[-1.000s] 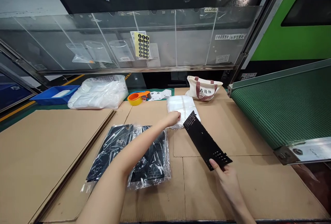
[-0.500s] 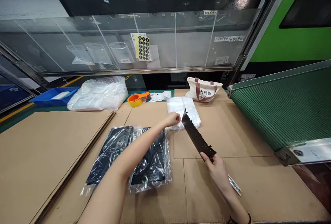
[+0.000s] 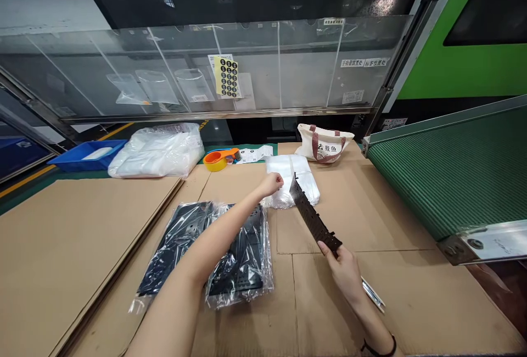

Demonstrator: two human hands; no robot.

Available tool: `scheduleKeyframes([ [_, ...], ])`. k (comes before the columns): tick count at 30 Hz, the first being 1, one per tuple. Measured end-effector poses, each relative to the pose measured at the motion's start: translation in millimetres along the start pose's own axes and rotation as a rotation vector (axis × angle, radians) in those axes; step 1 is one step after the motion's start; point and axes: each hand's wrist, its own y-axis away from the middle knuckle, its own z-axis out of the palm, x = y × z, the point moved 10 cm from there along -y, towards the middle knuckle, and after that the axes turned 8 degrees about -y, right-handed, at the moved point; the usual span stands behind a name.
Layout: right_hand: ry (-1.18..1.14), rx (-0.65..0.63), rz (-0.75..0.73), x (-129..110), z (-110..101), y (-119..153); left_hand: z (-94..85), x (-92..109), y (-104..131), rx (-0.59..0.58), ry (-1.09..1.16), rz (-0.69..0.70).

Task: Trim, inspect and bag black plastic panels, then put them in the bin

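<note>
The right hand (image 3: 343, 272) is closed around the near end of a black panel (image 3: 315, 217), thumb on top, on the near right side of the bag stack (image 3: 300, 176). The panel slants up from the hand so that its far tip shows in front of the stack's near part; whether the two touch cannot be told. The left hand (image 3: 272, 184) is at the stack's left side, fingers curled in with the tips together; whether they pinch any film cannot be told.

The left forearm crosses over the bagged parts (image 3: 247, 258), which lie nearer than the stack and to its left, and hides some of them. A metal strip (image 3: 373, 294), well to the near right of the stack, is partly covered by the right forearm.

Just beyond the stack's far right corner stands a tote (image 3: 323, 145). Left of the stack, at its far side, are a printed paper (image 3: 256, 153) and a tape roll (image 3: 214, 163) with an orange dispenser; farther left come a big bag (image 3: 158, 151) and a blue tray (image 3: 61, 162). Cardboard sheets (image 3: 82, 247) lie well left of the stack, past the bagged parts. The green conveyor (image 3: 448, 165) runs well to the stack's right. Beyond the stack hangs a clear pocket rack (image 3: 307, 66) bearing a yellow sticker sheet (image 3: 226, 78).
</note>
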Motion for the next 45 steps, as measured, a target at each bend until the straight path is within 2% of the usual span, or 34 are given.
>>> scheduleKeyframes([
  [4,-0.011,-0.001,-0.016,-3.3,5.5,-4.4,3.1,2.7,1.5,-0.020,0.127,-0.010],
  [10,-0.051,0.027,0.003,1.2,6.2,-8.9,-16.7,4.6,0.3,0.147,0.253,-0.017],
  [15,-0.120,0.093,0.054,4.7,-5.5,-2.5,-25.1,1.3,12.0,0.226,0.100,-0.024],
  [19,-0.305,0.079,0.144,28.7,-14.3,11.0,-29.9,-2.2,20.3,0.229,-0.071,0.002],
  [23,-0.534,-0.036,0.338,58.8,-5.5,26.1,-22.2,-2.1,21.7,0.166,-0.191,0.019],
  [26,-0.613,-0.069,0.408,58.9,0.9,30.4,-12.4,2.9,20.7,0.133,-0.256,0.046],
  [29,-0.721,-0.015,0.462,53.7,3.7,30.1,-16.4,-2.0,16.9,0.188,-0.288,0.003],
  [33,-0.809,0.072,0.503,55.2,3.7,28.8,-37.0,-25.0,8.4,0.311,-0.261,-0.141],
  [36,-0.812,0.127,0.497,59.0,-0.4,27.2,-61.0,-39.3,0.3,0.406,-0.186,-0.245],
  [39,-0.826,0.162,0.495,60.9,-5.3,25.7,-98.5,-37.1,-7.8,0.509,-0.101,-0.242],
  [42,-0.865,0.184,0.492,60.5,-10.8,24.1,-136.7,-32.0,-5.5,0.605,-0.039,-0.222],
  [43,-0.870,0.181,0.488,59.8,-12.3,23.3,-145.0,-30.7,-1.4,0.636,-0.025,-0.220],
  [45,-0.861,0.176,0.484,59.3,-14.6,21.9,-149.3,-23.9,7.2,0.661,-0.007,-0.168],
])
